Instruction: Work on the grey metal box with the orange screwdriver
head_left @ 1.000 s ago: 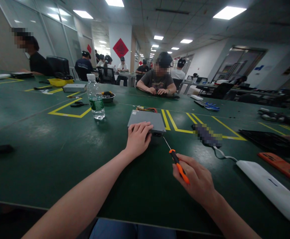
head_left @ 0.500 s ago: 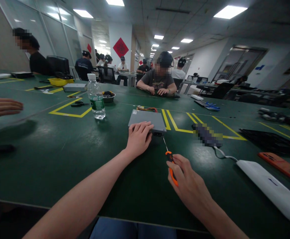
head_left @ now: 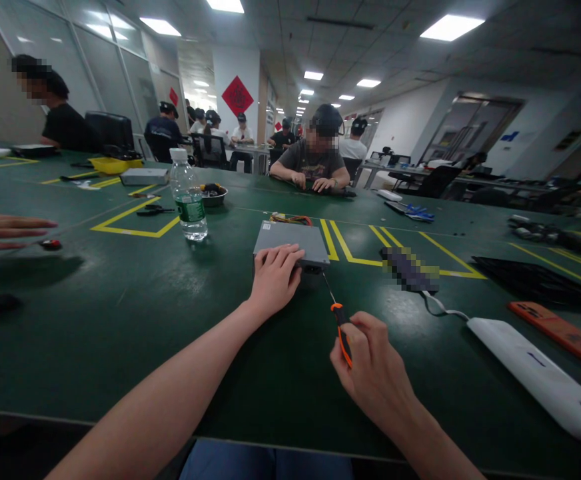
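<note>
Closed the right hand (head_left: 370,370) in a fist round the orange-and-black handle of a screwdriver (head_left: 341,328). Pointed the thin shaft away from the knuckles, toward the near face of a grey metal box (head_left: 303,239); could not tell whether the tip touched it. Laid the left hand (head_left: 274,280) palm down on the near top edge of the box, fingers loosely spread and gripping nothing, just beyond and to the left of the right hand. Saw coloured wires (head_left: 290,219) at the far end of the box, past the left fingertips. Found a white device (head_left: 535,363) with its cable (head_left: 438,307) to the right of the right hand on the green table (head_left: 120,320), and an orange strip (head_left: 555,330) beyond that. Noted a water bottle (head_left: 188,203) upright, farther off and left of the left hand. Noticed a co-worker's hand (head_left: 5,230) flat on the table, well apart at the far left.
</note>
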Demonstrator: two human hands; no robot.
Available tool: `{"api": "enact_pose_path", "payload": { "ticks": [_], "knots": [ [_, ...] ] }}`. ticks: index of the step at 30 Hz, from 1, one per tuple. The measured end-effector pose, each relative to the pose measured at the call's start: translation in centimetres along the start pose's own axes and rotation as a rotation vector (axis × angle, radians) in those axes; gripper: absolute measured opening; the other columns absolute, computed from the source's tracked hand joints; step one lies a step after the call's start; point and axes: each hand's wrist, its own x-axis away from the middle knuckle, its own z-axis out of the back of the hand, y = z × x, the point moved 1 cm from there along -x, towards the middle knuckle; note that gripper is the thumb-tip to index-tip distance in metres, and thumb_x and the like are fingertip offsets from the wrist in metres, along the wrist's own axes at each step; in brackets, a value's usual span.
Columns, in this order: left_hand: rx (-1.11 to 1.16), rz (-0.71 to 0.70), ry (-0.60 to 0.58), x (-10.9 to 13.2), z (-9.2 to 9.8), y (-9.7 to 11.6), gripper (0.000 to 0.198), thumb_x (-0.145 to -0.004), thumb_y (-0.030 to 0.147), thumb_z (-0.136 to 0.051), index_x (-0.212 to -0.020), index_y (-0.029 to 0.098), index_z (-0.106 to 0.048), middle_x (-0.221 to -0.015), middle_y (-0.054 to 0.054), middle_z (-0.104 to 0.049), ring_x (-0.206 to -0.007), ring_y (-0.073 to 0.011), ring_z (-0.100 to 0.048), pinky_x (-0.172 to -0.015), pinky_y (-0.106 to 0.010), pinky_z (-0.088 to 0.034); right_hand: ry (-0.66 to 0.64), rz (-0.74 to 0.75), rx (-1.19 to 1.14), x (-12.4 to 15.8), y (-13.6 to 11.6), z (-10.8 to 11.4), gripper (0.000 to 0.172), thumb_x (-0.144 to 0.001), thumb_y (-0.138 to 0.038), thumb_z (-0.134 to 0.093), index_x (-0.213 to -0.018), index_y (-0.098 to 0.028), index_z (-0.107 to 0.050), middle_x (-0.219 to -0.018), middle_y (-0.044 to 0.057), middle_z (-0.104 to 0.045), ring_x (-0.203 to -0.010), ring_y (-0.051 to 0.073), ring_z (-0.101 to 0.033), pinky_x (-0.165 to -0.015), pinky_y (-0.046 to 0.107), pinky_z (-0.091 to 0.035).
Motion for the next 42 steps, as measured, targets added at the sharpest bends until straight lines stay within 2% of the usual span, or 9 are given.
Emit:
{"api": "enact_pose_path", "payload": {
  "ticks": [5,10,13,16,20,27,32,36,42],
  "knots": [
    [0.003,-0.001,-0.008,0.0,0.2,0.0,0.030,-0.087,0.023,-0.046,-0.117,0.027,-0.052,-0.126,-0.002,-0.055,-0.119,-0.0216,-0.044,-0.098,-0.042,-0.027,-0.037,0.071,0.033,0.7,0.4,0.2,0.013,-0.087,-0.008,-0.047,-0.097,-0.013,-0.054,-0.094,0.012,-0.058,-0.078,0.017,-0.059,-0.066,0.027,-0.049],
    [-0.008,-0.002,-0.007,0.0,0.2,0.1,0.029,-0.087,0.024,-0.046,-0.116,0.027,-0.052,-0.126,-0.001,-0.055,-0.120,-0.0207,-0.044,-0.099,-0.040,-0.027,-0.063,0.002,0.085,0.6,0.8,0.6,0.013,-0.092,-0.024,-0.045,-0.094,-0.016,-0.056,-0.087,0.008,-0.057,-0.059,0.012,-0.054,-0.052,0.023,-0.043],
    [-0.015,-0.004,-0.003,0.0,0.1,0.1,0.029,-0.088,0.023,-0.046,-0.116,0.027,-0.051,-0.127,-0.001,-0.055,-0.120,-0.0199,-0.044,-0.099,-0.040,-0.026,-0.028,-0.017,0.078,0.5,0.4,0.4,0.014,-0.092,-0.025,-0.044,-0.096,-0.014,-0.052,-0.096,0.013,-0.053,-0.062,0.012,-0.054,-0.048,0.022,-0.044],
    [-0.013,-0.006,-0.004,0.0,0.1,0.1,0.029,-0.088,0.023,-0.045,-0.116,0.026,-0.051,-0.127,-0.001,-0.055,-0.120,-0.0199,-0.044,-0.100,-0.040,-0.026,0.029,0.008,0.014,0.7,0.1,0.0,0.013,-0.086,-0.013,-0.046,-0.099,-0.012,-0.047,-0.102,0.015,-0.049,-0.074,0.016,-0.056,-0.053,0.024,-0.049],
    [-0.012,-0.006,-0.004,0.0,0.2,0.0,0.029,-0.088,0.023,-0.046,-0.115,0.026,-0.052,-0.127,-0.001,-0.055,-0.120,-0.0203,-0.044,-0.099,-0.040,-0.027,-0.028,0.089,0.005,1.2,0.3,-0.1,0.021,-0.086,-0.005,-0.039,-0.101,-0.015,-0.049,-0.105,0.014,-0.053,-0.083,0.018,-0.059,-0.064,0.027,-0.052],
    [-0.011,-0.005,-0.019,0.0,0.2,0.0,0.030,-0.087,0.024,-0.046,-0.117,0.027,-0.051,-0.128,-0.002,-0.054,-0.121,-0.0209,-0.043,-0.099,-0.041,-0.027,-0.039,-0.003,0.076,0.5,0.7,0.7,0.014,-0.091,-0.024,-0.046,-0.098,-0.018,-0.057,-0.102,0.012,-0.058,-0.068,0.015,-0.061,-0.059,0.025,-0.048],
    [-0.013,0.001,-0.019,0.0,0.3,0.1,0.031,-0.087,0.024,-0.046,-0.117,0.027,-0.051,-0.128,-0.001,-0.054,-0.120,-0.0212,-0.043,-0.099,-0.041,-0.028,-0.004,0.016,0.058,0.6,0.5,0.4,0.016,-0.088,-0.012,-0.045,-0.103,-0.012,-0.051,-0.111,0.019,-0.054,-0.077,0.017,-0.062,-0.061,0.026,-0.049],
    [-0.010,0.000,-0.013,0.0,0.3,0.1,0.030,-0.087,0.024,-0.046,-0.117,0.027,-0.051,-0.128,-0.001,-0.054,-0.121,-0.0207,-0.043,-0.099,-0.041,-0.027,-0.044,0.055,0.058,0.8,0.7,0.4,0.020,-0.088,-0.007,-0.044,-0.104,-0.015,-0.052,-0.109,0.015,-0.058,-0.082,0.016,-0.063,-0.070,0.026,-0.049],
    [-0.014,0.000,-0.009,0.0,0.2,0.1,0.030,-0.087,0.024,-0.047,-0.117,0.027,-0.051,-0.127,-0.001,-0.054,-0.120,-0.0205,-0.043,-0.099,-0.041,-0.027,-0.051,-0.016,0.072,0.4,0.8,0.9,0.011,-0.090,-0.022,-0.051,-0.098,-0.017,-0.058,-0.098,0.008,-0.064,-0.069,0.013,-0.062,-0.066,0.025,-0.046]
  ]
}}
